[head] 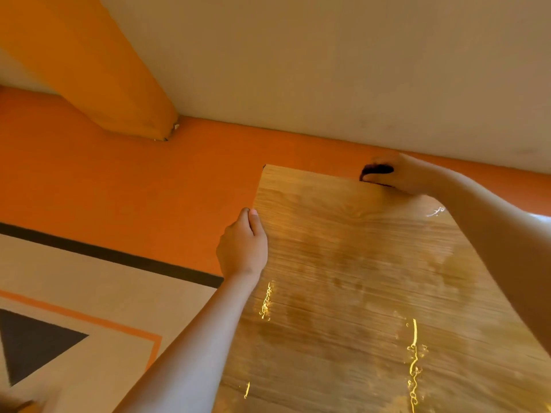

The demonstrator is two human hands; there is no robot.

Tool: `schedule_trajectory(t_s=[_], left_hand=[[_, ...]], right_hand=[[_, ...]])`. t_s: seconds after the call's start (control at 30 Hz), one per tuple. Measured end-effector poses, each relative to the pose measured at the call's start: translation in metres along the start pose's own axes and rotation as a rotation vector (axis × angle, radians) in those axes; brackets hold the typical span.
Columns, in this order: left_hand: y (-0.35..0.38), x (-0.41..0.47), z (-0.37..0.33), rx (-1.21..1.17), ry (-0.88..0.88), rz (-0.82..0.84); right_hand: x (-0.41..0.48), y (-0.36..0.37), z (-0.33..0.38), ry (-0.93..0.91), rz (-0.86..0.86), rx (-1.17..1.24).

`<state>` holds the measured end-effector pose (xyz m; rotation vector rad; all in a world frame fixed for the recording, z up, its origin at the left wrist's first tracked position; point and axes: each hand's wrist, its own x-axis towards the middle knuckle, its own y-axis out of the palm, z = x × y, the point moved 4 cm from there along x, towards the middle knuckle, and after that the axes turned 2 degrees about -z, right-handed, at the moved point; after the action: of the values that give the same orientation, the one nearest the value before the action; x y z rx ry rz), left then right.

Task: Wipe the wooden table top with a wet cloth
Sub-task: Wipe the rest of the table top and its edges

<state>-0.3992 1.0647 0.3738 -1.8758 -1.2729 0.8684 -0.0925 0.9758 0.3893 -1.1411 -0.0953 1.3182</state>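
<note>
Your right hand (408, 174) has its fingers clenched round the dark crumpled wet cloth (377, 169) at the far edge of the light-brown wood-grain surface (357, 263). Your left hand (243, 248) grips the surface's left edge, thumb on top. Nearer you lie glistening water streaks (414, 362).

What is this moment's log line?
right hand holds dark cloth at far edge | left hand grips table top left edge | wet streaks

**Left hand (243, 248), right hand (408, 174) at table top (372, 293) edges**

The left hand grips the table top's 9 o'clock edge. The right hand holds the cloth (376, 171) on the far edge near 12 o'clock. The floor (119, 180) lies at 9 o'clock and the wall (328, 70) stands behind at 12 o'clock.
</note>
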Motion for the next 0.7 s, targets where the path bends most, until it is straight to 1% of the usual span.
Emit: schedule_trajectory(t_s=[0.1, 0.27, 0.33, 0.47, 0.5, 0.6, 0.7], left_hand=[[0.000, 0.000, -0.001, 0.004, 0.015, -0.011], [-0.001, -0.002, 0.000, -0.006, 0.033, -0.030], [0.000, -0.002, 0.000, -0.011, 0.042, -0.030], [0.000, -0.001, -0.001, -0.006, 0.061, -0.021], [0.000, -0.001, -0.001, 0.000, 0.059, -0.019], [0.000, 0.000, 0.000, 0.023, 0.048, -0.014], [0.000, 0.001, -0.001, 0.039, 0.047, 0.007]], right_hand=[[0.002, 0.003, 0.006, -0.037, -0.109, 0.124], [0.034, 0.025, 0.065, -0.174, -0.123, 0.160], [0.046, 0.034, 0.089, -0.226, -0.156, 0.182], [0.062, 0.036, 0.126, -0.279, -0.240, 0.333], [0.066, 0.035, 0.133, -0.294, -0.224, 0.346], [0.074, 0.043, 0.145, -0.314, -0.124, 0.234], [0.076, 0.046, 0.143, -0.281, -0.105, 0.221]])
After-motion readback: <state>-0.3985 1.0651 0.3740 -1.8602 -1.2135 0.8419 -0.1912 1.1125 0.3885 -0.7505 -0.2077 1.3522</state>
